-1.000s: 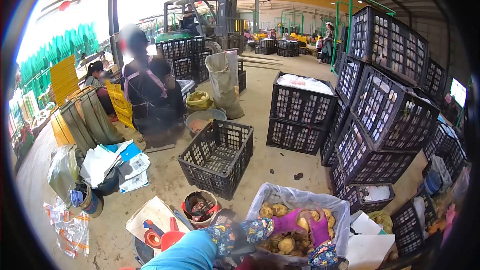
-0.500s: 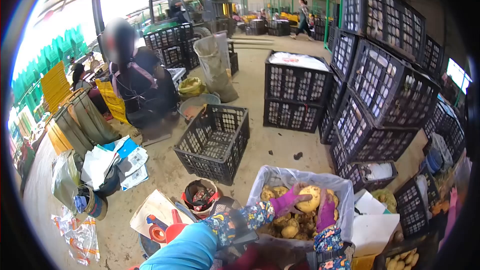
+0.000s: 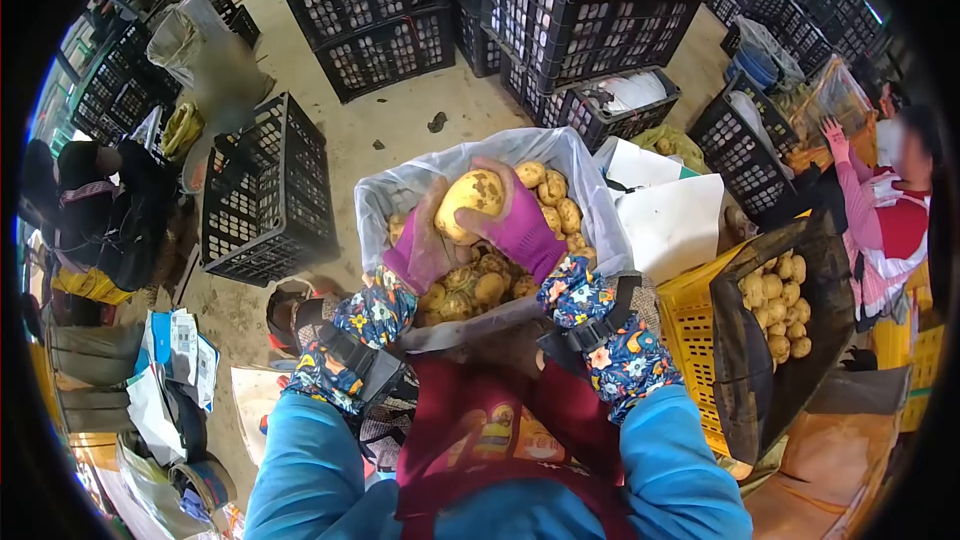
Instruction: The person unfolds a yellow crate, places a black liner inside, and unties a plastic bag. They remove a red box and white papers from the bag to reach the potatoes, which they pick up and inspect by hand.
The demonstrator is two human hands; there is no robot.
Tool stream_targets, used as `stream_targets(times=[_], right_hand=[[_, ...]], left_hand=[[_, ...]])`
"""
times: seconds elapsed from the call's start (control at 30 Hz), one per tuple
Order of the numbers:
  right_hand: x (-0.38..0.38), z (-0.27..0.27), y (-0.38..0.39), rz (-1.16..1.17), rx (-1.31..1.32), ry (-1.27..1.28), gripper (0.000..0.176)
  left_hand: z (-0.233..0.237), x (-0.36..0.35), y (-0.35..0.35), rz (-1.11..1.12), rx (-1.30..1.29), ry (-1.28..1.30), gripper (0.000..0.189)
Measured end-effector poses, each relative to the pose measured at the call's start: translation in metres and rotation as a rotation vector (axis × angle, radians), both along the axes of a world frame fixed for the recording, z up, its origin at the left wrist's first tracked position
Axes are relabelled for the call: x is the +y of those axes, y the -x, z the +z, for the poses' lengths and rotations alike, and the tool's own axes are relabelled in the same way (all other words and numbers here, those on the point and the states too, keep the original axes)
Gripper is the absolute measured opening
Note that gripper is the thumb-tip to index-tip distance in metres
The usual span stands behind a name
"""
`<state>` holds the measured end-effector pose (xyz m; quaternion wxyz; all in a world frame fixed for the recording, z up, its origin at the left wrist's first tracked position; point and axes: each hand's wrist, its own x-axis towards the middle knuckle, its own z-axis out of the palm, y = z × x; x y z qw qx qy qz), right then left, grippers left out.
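Observation:
A large potato (image 3: 472,204) is held between both hands above a crate lined with clear plastic (image 3: 610,225). My left hand (image 3: 420,242), in a purple glove, is closed around the potato's left side. Wrapped over its right side are the gloved fingers of my right hand (image 3: 522,225). Dirt patches mark the potato's skin. Beneath and behind my hands lie loose potatoes (image 3: 551,190) of mixed sizes, partly hidden by the gloves. Flowered sleeve covers (image 3: 607,325) with black straps reach over both wrists.
A yellow crate (image 3: 692,365) with a dark lining and several potatoes (image 3: 776,308) stands at right. White sheets (image 3: 668,220) lie beside the lined crate. A black crate (image 3: 270,200) stands left, stacked crates (image 3: 595,35) ahead. A co-worker (image 3: 890,210) is at right.
My view has tilted down and turned right, bringing the yellow crate into sight. The potato was mainly in my left hand; now my right hand grips it too.

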<state>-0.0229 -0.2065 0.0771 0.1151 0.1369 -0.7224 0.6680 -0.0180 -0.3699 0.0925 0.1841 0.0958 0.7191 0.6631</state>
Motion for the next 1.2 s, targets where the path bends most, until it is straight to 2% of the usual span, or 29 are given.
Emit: stream_targets(times=[0.07, 0.1, 0.2, 0.23, 0.3, 0.37, 0.43, 0.47, 0.5, 0.6, 0.63, 0.73, 0.83, 0.93, 0.97, 1.07, 1.1, 1.17, 1.2], right_hand=[[0.003, -0.004, 0.007, -0.042, -0.103, -0.094, 0.050], [0.006, -0.005, 0.010, -0.056, -0.032, -0.143, 0.045], [0.011, -0.006, 0.013, -0.114, -0.231, 0.060, 0.032], [0.015, -0.008, 0.017, -0.111, -0.282, 0.172, 0.031], [0.022, -0.019, 0.011, -0.184, -0.097, 0.025, 0.035], [0.017, -0.012, 0.020, -0.083, -0.115, 0.119, 0.037], [0.002, 0.001, 0.009, -0.021, -0.042, 0.097, 0.041], [-0.004, 0.005, 0.006, 0.005, -0.009, 0.090, 0.045], [-0.002, 0.003, 0.009, -0.018, -0.112, 0.056, 0.057], [-0.008, -0.018, 0.015, 0.098, -0.301, 0.552, 0.054], [-0.005, -0.023, 0.015, 0.053, -0.312, 0.511, 0.051], [-0.002, -0.011, 0.010, -0.072, -0.335, 0.428, 0.045], [0.004, -0.012, 0.014, -0.156, -0.310, 0.378, 0.043], [0.007, -0.013, 0.012, -0.164, -0.261, 0.274, 0.043], [0.009, -0.013, 0.012, -0.154, -0.246, 0.246, 0.043], [0.018, -0.006, 0.007, -0.133, -0.064, 0.003, 0.042], [0.019, -0.003, 0.005, -0.128, 0.016, -0.102, 0.042], [0.017, 0.000, 0.003, -0.115, 0.018, -0.105, 0.044], [0.016, 0.000, 0.003, -0.108, 0.021, -0.107, 0.045]], left_hand=[[-0.008, 0.003, 0.006, 0.025, -0.450, -0.648, 0.051], [0.003, 0.008, -0.004, 0.110, -0.302, -0.474, 0.053], [0.005, 0.005, -0.003, 0.048, -0.237, -0.312, 0.053], [0.008, 0.009, -0.004, 0.105, -0.197, -0.264, 0.054], [0.004, 0.005, 0.002, 0.040, -0.251, -0.368, 0.061], [0.010, 0.002, 0.004, 0.055, -0.308, -0.404, 0.069], [0.011, -0.004, 0.002, 0.048, -0.273, -0.361, 0.069], [-0.002, -0.002, 0.004, 0.078, -0.226, -0.357, 0.070], [-0.010, 0.001, 0.006, 0.110, -0.180, -0.351, 0.072], [0.000, 0.003, 0.004, 0.258, -0.150, -0.010, 0.061], [0.011, -0.001, 0.002, 0.259, -0.246, 0.044, 0.058], [-0.053, -0.008, 0.019, 0.422, -0.017, 0.040, 0.051], [-0.004, 0.005, 0.005, 0.387, -0.255, -0.263, 0.041], [0.000, -0.007, 0.006, 0.130, -0.098, -0.252, 0.035], [0.002, -0.009, 0.006, 0.064, -0.155, -0.308, 0.036], [-0.005, -0.024, 0.022, -0.254, 0.775, 0.226, 0.037], [-0.006, -0.020, 0.019, -0.173, 0.438, 0.080, 0.037], [-0.005, -0.010, 0.009, -0.004, -0.244, -0.206, 0.037], [-0.010, -0.011, 0.010, -0.010, -0.219, -0.214, 0.038]])
